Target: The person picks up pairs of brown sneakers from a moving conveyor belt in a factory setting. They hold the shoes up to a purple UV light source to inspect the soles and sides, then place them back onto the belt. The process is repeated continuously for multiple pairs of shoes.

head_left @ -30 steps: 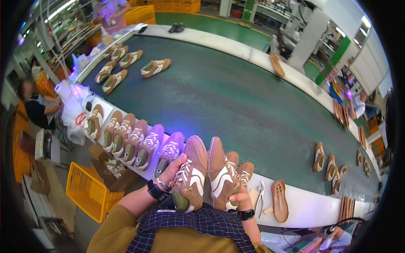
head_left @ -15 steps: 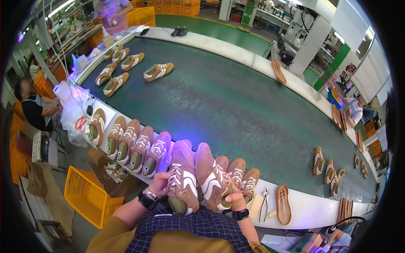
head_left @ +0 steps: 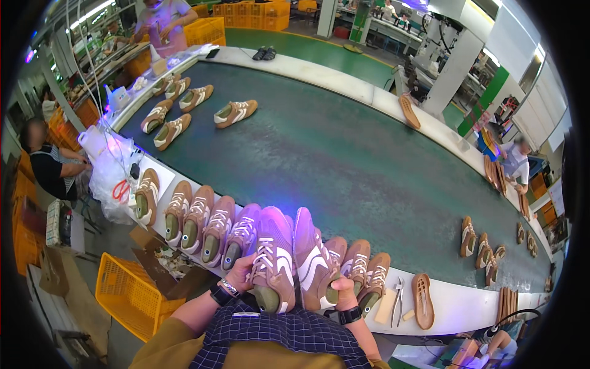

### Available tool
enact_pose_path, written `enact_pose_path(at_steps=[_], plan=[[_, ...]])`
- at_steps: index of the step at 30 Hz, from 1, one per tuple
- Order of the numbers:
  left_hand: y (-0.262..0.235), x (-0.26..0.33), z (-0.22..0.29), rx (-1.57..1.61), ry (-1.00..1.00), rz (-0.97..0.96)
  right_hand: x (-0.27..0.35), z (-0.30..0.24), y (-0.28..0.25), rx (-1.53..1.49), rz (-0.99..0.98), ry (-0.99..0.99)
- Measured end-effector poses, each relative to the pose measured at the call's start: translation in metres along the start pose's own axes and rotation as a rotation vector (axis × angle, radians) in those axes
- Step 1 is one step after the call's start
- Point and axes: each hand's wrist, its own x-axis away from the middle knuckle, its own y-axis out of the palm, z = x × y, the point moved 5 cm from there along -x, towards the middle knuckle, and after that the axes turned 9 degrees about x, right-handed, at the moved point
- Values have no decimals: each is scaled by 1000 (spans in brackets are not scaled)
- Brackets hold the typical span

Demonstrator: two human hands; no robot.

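Observation:
My left hand (head_left: 242, 275) grips a brown sneaker (head_left: 264, 286) with white laces and a white side stripe, toe pointing away from me. In my right hand (head_left: 346, 295) is a matching brown sneaker (head_left: 311, 261), tipped so its striped side faces up. My thumb presses at its heel. The two held shoes are side by side, toes close together, under purplish light. To their left, several similar sneakers (head_left: 217, 227) stand in a row on the white bench edge (head_left: 369, 323). Others (head_left: 358, 261) stand just right of the held pair.
Pincers (head_left: 397, 301) and a brown shoe sole (head_left: 423, 301) lie right of my right hand. Beyond runs a green conveyor belt (head_left: 344, 166) with sneakers at both ends. A yellow crate (head_left: 129, 298) stands at lower left. Co-workers sit or stand around the line.
The right-hand sneaker has rolled, showing more of its striped side and less of its laces. Both hands keep their hold. The whole view has shifted slightly.

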Motion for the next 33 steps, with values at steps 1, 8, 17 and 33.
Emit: enact_pose_path(at_steps=[1,8,17,33], plan=[[-1,1,2,23,-6,-22,-4,2,2,-6,-18,-15],[-4,5,14,63,-10,-28,-8,8,14,60,-25,-21],[0,-3,47,-182,130,159,15,-3,27,23,37,-134],[26,-40,3,-145,34,23,28,-41,38,448,77,-365]])
